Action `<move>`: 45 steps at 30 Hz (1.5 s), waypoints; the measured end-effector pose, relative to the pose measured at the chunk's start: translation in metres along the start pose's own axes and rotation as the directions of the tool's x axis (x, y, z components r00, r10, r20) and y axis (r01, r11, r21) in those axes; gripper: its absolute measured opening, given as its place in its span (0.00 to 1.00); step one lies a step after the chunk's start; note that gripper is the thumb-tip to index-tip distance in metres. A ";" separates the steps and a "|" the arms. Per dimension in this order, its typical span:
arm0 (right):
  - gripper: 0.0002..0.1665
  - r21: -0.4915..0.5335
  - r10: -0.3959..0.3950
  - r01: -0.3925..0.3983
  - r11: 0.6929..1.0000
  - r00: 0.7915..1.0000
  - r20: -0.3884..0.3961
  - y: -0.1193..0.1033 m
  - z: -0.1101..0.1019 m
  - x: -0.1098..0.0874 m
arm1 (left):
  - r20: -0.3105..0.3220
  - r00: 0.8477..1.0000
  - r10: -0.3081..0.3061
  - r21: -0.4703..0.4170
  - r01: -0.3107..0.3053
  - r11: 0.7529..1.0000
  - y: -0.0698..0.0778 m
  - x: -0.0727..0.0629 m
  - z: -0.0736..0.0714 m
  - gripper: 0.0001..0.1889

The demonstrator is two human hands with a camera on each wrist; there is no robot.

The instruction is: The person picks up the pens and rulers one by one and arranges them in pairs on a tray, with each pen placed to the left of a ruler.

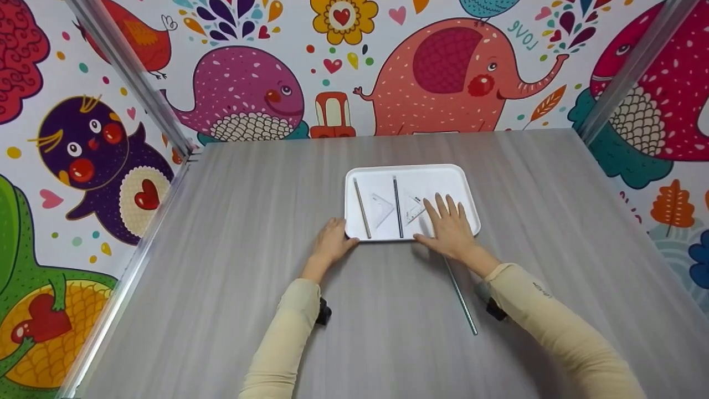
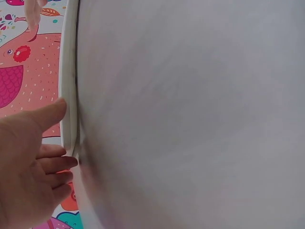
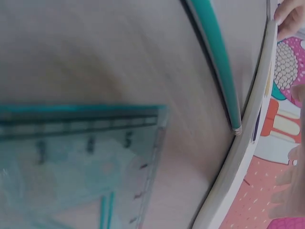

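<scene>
A white rectangular tray [image 1: 465,183] lies on the table. My left hand [image 1: 330,242] grips its front left corner, thumb along the front rim and fingers round the side. Spread over the tray's right part is my right hand [image 1: 450,228], its thumb at the front rim. Inside the tray are a brownish pencil [image 1: 362,208], a dark pencil [image 1: 398,208] and two clear set squares, one [image 1: 381,209] between the pencils, the other [image 1: 414,210] beside my right fingertips. A green pencil [image 1: 461,299] lies on the table, one end at the tray's front rim.
Close below the right wrist camera is a clear set square with teal edging [image 3: 71,157], mostly hidden by my right sleeve in the head view. The grey wood-grain table [image 1: 249,188] is bordered by metal posts and walls with cartoon animals [image 1: 437,77].
</scene>
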State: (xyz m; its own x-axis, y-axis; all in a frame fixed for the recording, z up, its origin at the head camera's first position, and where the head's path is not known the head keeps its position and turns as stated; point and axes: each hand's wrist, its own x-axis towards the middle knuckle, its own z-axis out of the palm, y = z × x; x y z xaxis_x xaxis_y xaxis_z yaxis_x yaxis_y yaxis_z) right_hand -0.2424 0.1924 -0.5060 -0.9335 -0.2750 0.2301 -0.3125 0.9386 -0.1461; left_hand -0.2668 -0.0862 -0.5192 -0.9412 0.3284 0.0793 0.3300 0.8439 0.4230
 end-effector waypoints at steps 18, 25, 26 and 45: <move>0.58 -0.069 -0.060 0.062 0.996 0.998 0.031 -0.006 -0.011 -0.043 | 0.006 1.000 -0.019 -0.022 0.019 1.000 0.000 -0.001 -0.001 0.24; 0.59 -0.039 -0.048 0.051 0.998 0.997 0.061 -0.002 -0.010 -0.064 | 0.011 1.000 -0.024 -0.017 0.024 1.000 0.000 -0.001 0.000 0.27; 0.59 -0.035 -0.048 0.050 0.998 0.997 0.057 -0.001 -0.010 -0.066 | 0.011 1.000 -0.024 -0.021 0.024 0.999 0.000 -0.001 0.000 0.26; 0.61 -0.023 0.008 -0.007 1.000 0.999 0.046 0.012 -0.015 -0.116 | 0.003 1.000 -0.020 -0.021 0.020 1.000 -0.001 -0.001 0.001 0.25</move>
State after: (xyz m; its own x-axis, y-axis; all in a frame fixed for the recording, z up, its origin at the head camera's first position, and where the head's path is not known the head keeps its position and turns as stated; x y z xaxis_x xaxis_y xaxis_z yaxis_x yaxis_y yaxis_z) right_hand -0.1356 0.2386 -0.5195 -0.9430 -0.2768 0.1849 -0.3020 0.9450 -0.1255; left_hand -0.2663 -0.0868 -0.5205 -0.9474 0.3127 0.0680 0.3094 0.8411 0.4437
